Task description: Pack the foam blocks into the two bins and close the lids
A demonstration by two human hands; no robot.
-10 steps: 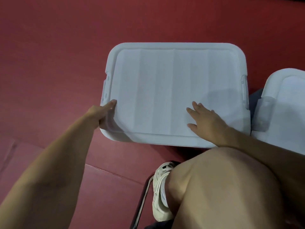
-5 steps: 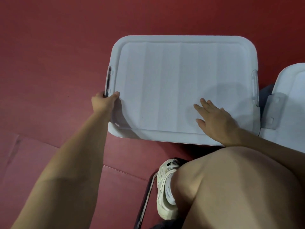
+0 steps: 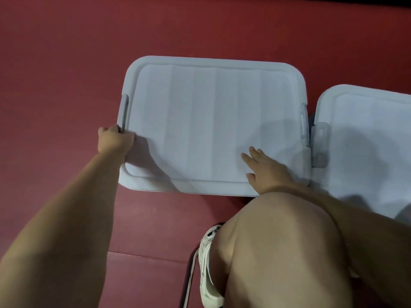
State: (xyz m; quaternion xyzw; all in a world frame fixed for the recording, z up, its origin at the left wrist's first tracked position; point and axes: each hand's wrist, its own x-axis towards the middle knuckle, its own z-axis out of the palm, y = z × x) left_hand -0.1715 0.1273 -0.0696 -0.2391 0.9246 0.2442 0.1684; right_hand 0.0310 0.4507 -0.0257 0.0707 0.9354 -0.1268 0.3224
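Red floor mat: covers the whole ground, with a seam running across its near part.

Left bin: pale grey-white, lid on, standing on the mat in the middle of my view. The lid is flat with faint lengthwise bands and a raised border. The foam blocks cannot be seen; both lids cover whatever is inside.

Right bin: same make, lid on, just beside the first at the right, cut off by the frame edge.

My knee: bare, bent, near right, below the left bin's near edge.

My left hand: at the left bin's left edge, near corner, fingers curled over the rim and gripping the lid just below the left latch.

My right hand: laid flat on the lid's near right part, fingers straight and slightly spread, pressing down; nothing grasped.

White shoe: on the mat at the near edge, partly hidden behind my knee.

Right latch: clear, on the left bin's right edge, lying along the rim.

Grey latch flap: on the right bin's left side, facing the gap between the bins.
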